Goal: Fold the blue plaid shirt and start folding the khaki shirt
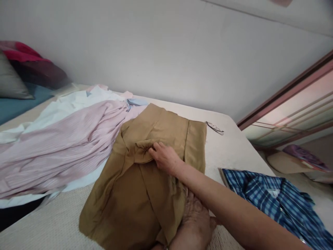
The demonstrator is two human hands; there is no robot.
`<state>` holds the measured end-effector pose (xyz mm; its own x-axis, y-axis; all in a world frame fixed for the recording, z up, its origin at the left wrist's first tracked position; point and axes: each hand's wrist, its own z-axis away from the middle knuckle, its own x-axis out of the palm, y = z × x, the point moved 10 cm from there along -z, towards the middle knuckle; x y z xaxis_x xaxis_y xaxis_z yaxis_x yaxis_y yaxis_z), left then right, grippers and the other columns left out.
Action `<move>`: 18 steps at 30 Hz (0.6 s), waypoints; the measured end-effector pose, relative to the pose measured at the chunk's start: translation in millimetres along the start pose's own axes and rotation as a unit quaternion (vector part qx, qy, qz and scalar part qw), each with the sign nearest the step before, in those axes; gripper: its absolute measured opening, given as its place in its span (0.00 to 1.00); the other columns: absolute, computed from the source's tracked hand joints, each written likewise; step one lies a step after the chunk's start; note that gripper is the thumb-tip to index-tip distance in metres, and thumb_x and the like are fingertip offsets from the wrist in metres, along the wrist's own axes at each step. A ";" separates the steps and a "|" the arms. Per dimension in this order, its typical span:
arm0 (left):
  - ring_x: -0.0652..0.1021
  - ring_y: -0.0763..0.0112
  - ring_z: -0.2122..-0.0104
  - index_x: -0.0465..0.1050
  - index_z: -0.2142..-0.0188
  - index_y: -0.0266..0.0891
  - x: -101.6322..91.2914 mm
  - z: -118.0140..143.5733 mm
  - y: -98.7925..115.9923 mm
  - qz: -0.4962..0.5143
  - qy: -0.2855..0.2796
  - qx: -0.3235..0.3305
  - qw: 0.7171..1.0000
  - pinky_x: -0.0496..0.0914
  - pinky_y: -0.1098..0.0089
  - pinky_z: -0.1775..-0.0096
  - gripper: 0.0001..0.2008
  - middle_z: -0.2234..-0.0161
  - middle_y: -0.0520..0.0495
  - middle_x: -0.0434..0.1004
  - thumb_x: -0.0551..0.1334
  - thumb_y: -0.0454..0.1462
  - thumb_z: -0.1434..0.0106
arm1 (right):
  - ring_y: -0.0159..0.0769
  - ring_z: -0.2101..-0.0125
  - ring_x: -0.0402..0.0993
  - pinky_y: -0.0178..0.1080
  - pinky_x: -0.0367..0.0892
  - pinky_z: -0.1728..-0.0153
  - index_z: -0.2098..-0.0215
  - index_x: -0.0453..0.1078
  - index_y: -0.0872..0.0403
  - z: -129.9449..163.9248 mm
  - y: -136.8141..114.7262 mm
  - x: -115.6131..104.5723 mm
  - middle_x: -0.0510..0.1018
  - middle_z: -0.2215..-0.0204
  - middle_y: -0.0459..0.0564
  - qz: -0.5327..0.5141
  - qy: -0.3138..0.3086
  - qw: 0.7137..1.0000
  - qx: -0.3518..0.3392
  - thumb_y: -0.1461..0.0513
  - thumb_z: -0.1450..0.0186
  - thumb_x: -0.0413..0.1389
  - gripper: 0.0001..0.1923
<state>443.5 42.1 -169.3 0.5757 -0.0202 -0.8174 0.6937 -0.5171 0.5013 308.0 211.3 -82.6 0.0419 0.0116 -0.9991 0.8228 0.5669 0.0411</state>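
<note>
head view: a person bends over a tan garment (145, 180) spread on a cream bedspread (52, 225).
right hand (165, 158): reaching across from the near right, fingers pinching a bunched fold near the garment's middle.
left hand (194, 222): at the garment's near edge, pressed flat on the cloth; whether it grips anything cannot be told.
axis: the garment's long side runs from the near edge away toward the wall, and the pinched fold lies beyond the left hand, so the right hand is nearer to it.
around the garment: pink striped shirt (59, 146) to its left, blue checked shirt (275, 201) to its right, eyeglasses (214, 127) just past its far right corner.
</note>
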 end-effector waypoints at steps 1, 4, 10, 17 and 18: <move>0.54 0.37 0.31 0.52 0.28 0.36 -5.9 0.7 1.9 -0.001 -0.004 0.010 1.000 0.62 0.38 0.36 0.43 0.29 0.36 0.52 0.61 0.54 0.36 | 0.45 0.58 0.74 0.40 0.67 0.66 0.51 0.73 0.50 -5.5 11.5 -2.3 0.78 0.57 0.55 -0.009 -0.011 1.000 0.011 0.67 0.35 0.50 0.17; 0.52 0.34 0.30 0.47 0.28 0.28 -25.1 -0.5 6.8 -0.011 -0.021 0.047 0.999 0.61 0.34 0.38 0.47 0.28 0.27 0.46 0.60 0.55 0.35 | 0.45 0.61 0.76 0.42 0.66 0.63 0.53 0.75 0.48 -28.0 50.9 -38.0 0.80 0.62 0.53 -0.019 -0.010 0.999 0.036 0.64 0.35 0.52 0.15; 0.50 0.35 0.30 0.52 0.30 0.27 -49.9 -8.0 7.9 -0.027 -0.021 0.072 0.997 0.59 0.36 0.36 0.46 0.28 0.24 0.44 0.56 0.59 0.34 | 0.56 0.54 0.74 0.54 0.64 0.52 0.67 0.73 0.56 -72.2 116.4 -183.6 0.74 0.70 0.53 0.025 0.183 0.980 0.076 0.62 0.31 0.54 0.08; 0.49 0.41 0.29 0.53 0.30 0.28 -65.4 -6.1 10.9 -0.041 -0.011 0.075 0.996 0.58 0.39 0.34 0.42 0.28 0.27 0.48 0.54 0.57 0.31 | 0.51 0.50 0.72 0.51 0.65 0.49 0.62 0.74 0.56 -98.6 164.4 -198.6 0.76 0.65 0.53 -0.091 0.265 0.957 0.076 0.58 0.28 0.53 0.11; 0.50 0.41 0.29 0.52 0.29 0.29 -64.4 -5.9 10.5 -0.040 -0.012 0.072 0.997 0.57 0.38 0.34 0.42 0.28 0.27 0.48 0.54 0.56 0.31 | 0.48 0.51 0.72 0.50 0.66 0.49 0.61 0.74 0.56 -99.9 159.5 -186.0 0.77 0.63 0.53 -0.117 0.243 0.961 0.063 0.57 0.27 0.52 0.12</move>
<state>416.2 43.1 -109.7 0.5086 0.0062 -0.8610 0.6670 -0.6351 0.3895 374.8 381.9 108.3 -0.3972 0.2967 -0.8685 0.8410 0.4966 -0.2150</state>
